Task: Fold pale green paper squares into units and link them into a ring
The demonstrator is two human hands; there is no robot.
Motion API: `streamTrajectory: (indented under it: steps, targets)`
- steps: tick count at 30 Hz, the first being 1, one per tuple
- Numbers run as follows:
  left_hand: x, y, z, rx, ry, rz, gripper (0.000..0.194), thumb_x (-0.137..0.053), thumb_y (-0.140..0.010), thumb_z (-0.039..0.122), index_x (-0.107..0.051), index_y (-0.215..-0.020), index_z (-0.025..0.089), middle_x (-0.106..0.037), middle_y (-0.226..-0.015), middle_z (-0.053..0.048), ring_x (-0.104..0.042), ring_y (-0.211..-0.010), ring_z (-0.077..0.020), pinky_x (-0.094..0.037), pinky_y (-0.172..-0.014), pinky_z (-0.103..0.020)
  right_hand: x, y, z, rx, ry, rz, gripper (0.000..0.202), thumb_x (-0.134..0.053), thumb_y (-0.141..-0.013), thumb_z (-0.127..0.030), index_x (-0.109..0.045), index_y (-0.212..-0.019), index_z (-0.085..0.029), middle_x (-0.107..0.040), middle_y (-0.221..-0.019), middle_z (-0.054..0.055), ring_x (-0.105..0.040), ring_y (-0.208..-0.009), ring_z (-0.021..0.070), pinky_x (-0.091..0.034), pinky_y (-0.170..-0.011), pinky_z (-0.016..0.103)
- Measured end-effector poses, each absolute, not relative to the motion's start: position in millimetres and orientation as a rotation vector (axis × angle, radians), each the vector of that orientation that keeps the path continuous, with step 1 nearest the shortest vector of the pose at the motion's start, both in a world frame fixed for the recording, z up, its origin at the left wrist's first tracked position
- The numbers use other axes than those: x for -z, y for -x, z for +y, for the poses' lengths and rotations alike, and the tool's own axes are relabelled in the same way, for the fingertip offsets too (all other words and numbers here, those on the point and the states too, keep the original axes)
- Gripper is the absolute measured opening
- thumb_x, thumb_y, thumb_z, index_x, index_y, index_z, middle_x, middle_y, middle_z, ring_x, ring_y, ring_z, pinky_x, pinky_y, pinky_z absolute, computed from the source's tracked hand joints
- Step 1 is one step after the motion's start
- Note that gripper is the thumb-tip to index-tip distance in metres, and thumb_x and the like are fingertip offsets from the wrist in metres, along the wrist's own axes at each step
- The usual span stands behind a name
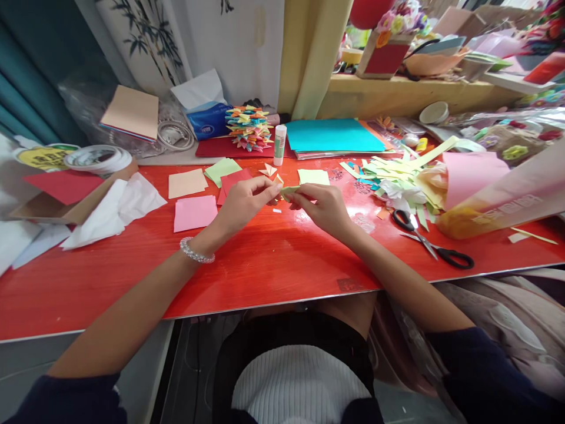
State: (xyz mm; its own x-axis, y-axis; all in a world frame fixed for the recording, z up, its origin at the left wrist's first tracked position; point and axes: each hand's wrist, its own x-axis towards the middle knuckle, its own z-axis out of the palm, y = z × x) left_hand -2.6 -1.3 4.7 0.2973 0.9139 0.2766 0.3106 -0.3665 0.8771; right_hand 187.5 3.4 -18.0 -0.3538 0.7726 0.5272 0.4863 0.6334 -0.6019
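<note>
Paper (289,191), green and apparently folded small, sits between the two hands over the red table (247,277), on the near side of the glue stick (279,146). Thumb and fingers of the right hand (325,206) pinch its right end; the left hand (247,203) has its fingertips bunched at the other end, though whether they pinch too I cannot tell. It should weigh almost nothing, stiffer along any folds, limp elsewhere, easily creased or torn. Light fingertip pressure near the ends or along folded edges probably suits it best.
</note>
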Motion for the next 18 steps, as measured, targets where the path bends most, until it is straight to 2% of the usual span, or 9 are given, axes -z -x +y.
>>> streamTrajectory:
  steps: [4, 6, 9, 14, 18]
  targets:
    - [-6, 2, -2, -1.052, -1.795, 1.071, 0.021, -0.053, -0.088, 0.027, -0.064, -0.076, 0.014, -0.067, -0.075, -0.004, -0.062, -0.072, -0.0114, -0.049, -0.073, -0.026, 14, -187, 2, -0.576, 1.007, -1.974, 0.019, -0.056, -0.090, -0.027, -0.067, -0.080, -0.015, -0.068, -0.070, 0.002, -0.064, -0.065, 0.0115, -0.050, -0.062, 0.025]
    - [-6, 2, -3, -1.080, -1.786, 1.075, 0.024, -0.050, -0.090, 0.029, -0.064, -0.079, 0.014, -0.067, -0.079, -0.005, -0.062, -0.073, -0.0114, -0.049, -0.072, -0.026, 12, -186, 1, -0.712, 1.014, -1.934, 0.022, -0.057, -0.089, -0.031, -0.064, -0.076, -0.015, -0.066, -0.065, 0.001, -0.064, -0.062, 0.0112, -0.050, -0.061, 0.026]
    - [-5, 1, -4, -1.112, -1.920, 1.098, 0.021, -0.055, -0.088, 0.035, -0.065, -0.089, 0.016, -0.068, -0.089, -0.004, -0.061, -0.080, -0.0126, -0.047, -0.071, -0.025, 9, -184, -1, -0.907, 0.983, -1.897, 0.030, -0.057, -0.088, -0.040, -0.061, -0.071, -0.015, -0.064, -0.063, 0.001, -0.062, -0.059, 0.0107, -0.050, -0.060, 0.026]
    - [-2, 1, -3, -1.107, -1.879, 1.094, 0.017, -0.062, -0.085, 0.032, -0.067, -0.079, 0.017, -0.065, -0.074, -0.002, -0.055, -0.068, -0.0107, -0.044, -0.065, -0.024, 7, -179, -2, -1.277, 0.943, -1.811, 0.033, -0.066, -0.080, -0.046, -0.064, -0.078, -0.013, -0.065, -0.074, 0.002, -0.064, -0.063, 0.0105, -0.054, -0.062, 0.025]
    - [0, 1, -1, -1.147, -1.740, 1.049, 0.016, -0.063, -0.084, 0.029, -0.067, -0.074, 0.016, -0.063, -0.070, -0.001, -0.055, -0.066, -0.0099, -0.045, -0.065, -0.024, 5, -176, -5, -1.490, 0.954, -1.755, 0.035, -0.068, -0.078, -0.046, -0.065, -0.081, -0.012, -0.068, -0.077, 0.004, -0.068, -0.066, 0.0116, -0.056, -0.065, 0.026]
